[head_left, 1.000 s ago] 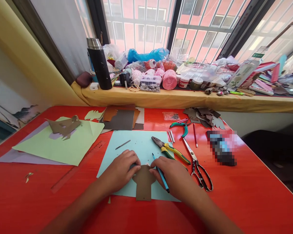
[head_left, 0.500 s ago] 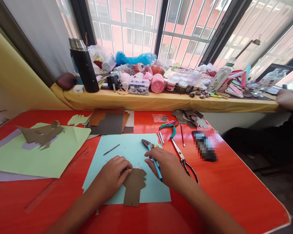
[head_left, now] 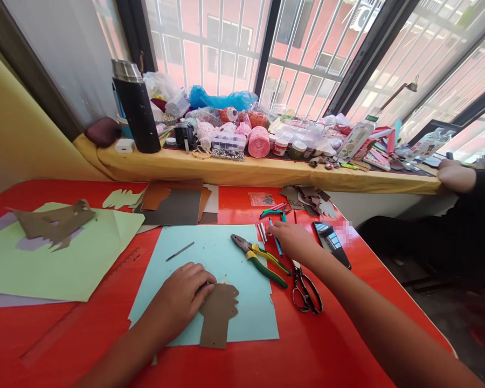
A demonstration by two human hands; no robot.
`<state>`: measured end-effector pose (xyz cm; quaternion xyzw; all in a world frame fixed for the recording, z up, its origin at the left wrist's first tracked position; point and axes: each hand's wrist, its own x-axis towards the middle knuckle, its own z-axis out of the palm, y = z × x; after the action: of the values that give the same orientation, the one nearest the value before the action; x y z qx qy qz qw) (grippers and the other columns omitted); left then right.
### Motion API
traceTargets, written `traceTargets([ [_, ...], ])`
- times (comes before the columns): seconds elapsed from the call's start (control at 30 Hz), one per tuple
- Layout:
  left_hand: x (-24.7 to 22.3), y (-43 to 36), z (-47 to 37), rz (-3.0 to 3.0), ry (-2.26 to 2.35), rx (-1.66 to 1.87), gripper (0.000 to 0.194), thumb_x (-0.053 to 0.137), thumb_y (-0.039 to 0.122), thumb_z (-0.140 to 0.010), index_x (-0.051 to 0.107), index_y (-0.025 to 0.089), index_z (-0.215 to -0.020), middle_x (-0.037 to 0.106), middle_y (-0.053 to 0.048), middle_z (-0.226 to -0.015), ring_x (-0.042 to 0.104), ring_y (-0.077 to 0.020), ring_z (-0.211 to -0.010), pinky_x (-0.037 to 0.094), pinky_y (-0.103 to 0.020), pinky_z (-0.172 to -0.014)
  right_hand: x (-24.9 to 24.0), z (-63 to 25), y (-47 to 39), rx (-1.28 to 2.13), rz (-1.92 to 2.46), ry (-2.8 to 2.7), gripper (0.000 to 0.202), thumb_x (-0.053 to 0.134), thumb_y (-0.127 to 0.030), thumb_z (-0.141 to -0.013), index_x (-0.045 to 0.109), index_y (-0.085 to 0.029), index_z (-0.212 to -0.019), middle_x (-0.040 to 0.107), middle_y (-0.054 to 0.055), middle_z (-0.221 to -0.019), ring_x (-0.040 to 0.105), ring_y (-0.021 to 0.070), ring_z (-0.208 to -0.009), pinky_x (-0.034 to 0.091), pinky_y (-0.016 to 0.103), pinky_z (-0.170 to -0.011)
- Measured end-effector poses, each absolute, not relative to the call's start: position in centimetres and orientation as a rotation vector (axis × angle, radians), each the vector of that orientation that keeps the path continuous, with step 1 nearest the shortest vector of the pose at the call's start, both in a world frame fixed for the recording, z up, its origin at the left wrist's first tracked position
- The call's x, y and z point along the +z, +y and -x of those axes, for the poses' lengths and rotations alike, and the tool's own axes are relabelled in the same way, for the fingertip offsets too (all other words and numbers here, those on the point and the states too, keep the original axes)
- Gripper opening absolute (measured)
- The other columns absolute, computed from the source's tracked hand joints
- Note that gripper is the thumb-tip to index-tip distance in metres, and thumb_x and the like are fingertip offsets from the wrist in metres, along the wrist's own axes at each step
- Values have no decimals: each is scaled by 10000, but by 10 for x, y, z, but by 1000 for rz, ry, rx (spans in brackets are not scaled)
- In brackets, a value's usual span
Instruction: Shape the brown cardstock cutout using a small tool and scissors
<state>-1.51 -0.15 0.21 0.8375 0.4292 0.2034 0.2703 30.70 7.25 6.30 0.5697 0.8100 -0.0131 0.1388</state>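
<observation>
My left hand (head_left: 191, 291) rests on the light blue sheet (head_left: 178, 323), its curled fingers and thumb at the left edge of a brown hand-shaped cutout (head_left: 220, 312) with small holes. My right hand (head_left: 293, 238) reaches to the sheet's far right, fingers closed around a slim blue pen (head_left: 279, 248). Combination pliers (head_left: 258, 261) with green and yellow handles lie slightly open on the sheet. Scissors (head_left: 306, 291) lie just right of them, partly hidden under my right hand and forearm. A thin grey metal rod (head_left: 180, 251) lies on the sheet's upper left.
Beyond my right hand are small green-handled pliers (head_left: 267, 213), silvery sticks (head_left: 262, 233) and a phone (head_left: 331, 244). Brown sheets (head_left: 181, 207) and leathery scraps (head_left: 305, 199) lie at the back. A green sheet (head_left: 84, 269) lies left. Another person's arm (head_left: 458, 177) rests on the cluttered sill.
My right hand has moved away to the right with the blue pen, uncovering the pliers on the sheet. My left hand stays at the cutout; the view has shifted slightly.
</observation>
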Motion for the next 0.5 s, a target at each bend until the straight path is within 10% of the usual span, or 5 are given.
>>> traceTargets([
  [0.27, 4, -2, 14, -2266, 1176, 523, 240, 461, 250, -1041, 693, 238, -980, 689, -39, -931, 593, -235, -889, 456, -364, -787, 59, -313, 73, -47, -1667, 2379, 490, 440, 27, -918, 677, -210, -1276, 710, 106, -1146, 690, 222, -954, 368, 273, -671],
  [0.5, 2, -2, 13, -2287, 1172, 552, 257, 459, 240, -1048, 714, 233, -1015, 695, -48, -928, 596, -234, -890, 460, -368, -792, 62, -285, 22, -449, -1995, 2656, 289, 472, -318, -1055, 721, -246, -1184, 768, 71, -1113, 710, 215, -926, 476, 282, -747],
])
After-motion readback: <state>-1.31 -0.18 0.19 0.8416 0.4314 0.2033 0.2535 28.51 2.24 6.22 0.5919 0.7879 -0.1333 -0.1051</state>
